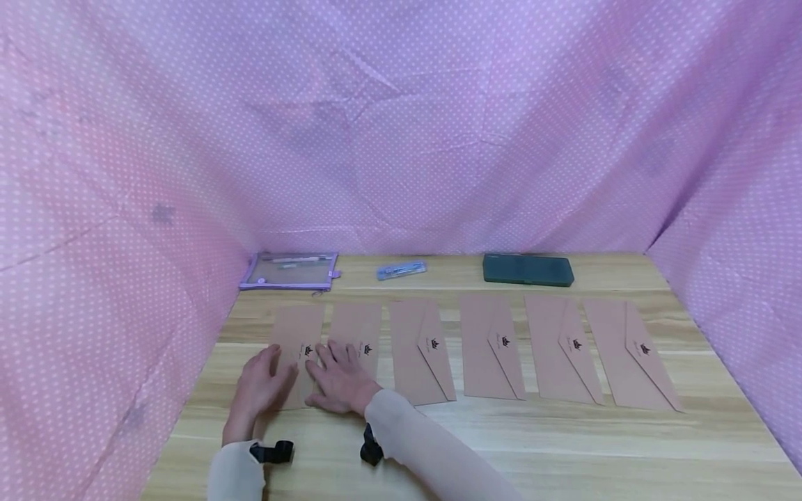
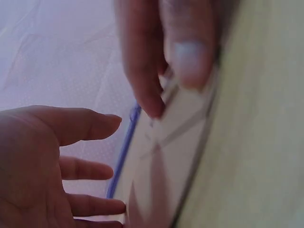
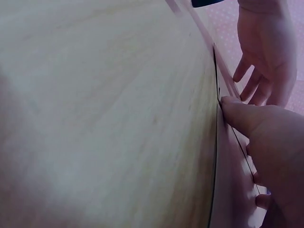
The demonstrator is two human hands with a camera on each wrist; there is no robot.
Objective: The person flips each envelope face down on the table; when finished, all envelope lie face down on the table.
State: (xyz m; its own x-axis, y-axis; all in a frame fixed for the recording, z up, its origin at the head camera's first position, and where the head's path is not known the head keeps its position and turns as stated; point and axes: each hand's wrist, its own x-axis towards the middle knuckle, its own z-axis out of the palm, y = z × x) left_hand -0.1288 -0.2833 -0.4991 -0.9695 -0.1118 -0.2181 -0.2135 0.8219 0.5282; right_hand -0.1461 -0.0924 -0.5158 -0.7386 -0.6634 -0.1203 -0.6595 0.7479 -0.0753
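Note:
Brown envelopes with a black crown print lie in a row on the wooden table. The left hand (image 1: 262, 379) is at the left side of the leftmost envelope (image 1: 299, 320), its fingers loosely spread, thumb apart; in the left wrist view its palm (image 2: 28, 161) shows. Across the right part of that envelope and onto the second envelope (image 1: 356, 320) reaches the right hand (image 1: 341, 381), fingers spread and resting on the paper. In the right wrist view, the right thumb (image 3: 242, 114) lies at the envelopes' near edge. Some fingertips are hidden there.
Further right lie a third envelope (image 1: 410, 355) and several more. Along the back are a purple-edged mesh zip pouch (image 1: 250, 268) with pens, a small blue packaged item (image 1: 401, 270) and a dark green case (image 1: 528, 270). Pink dotted cloth (image 1: 401, 139) hangs around the wooden table (image 1: 564, 452).

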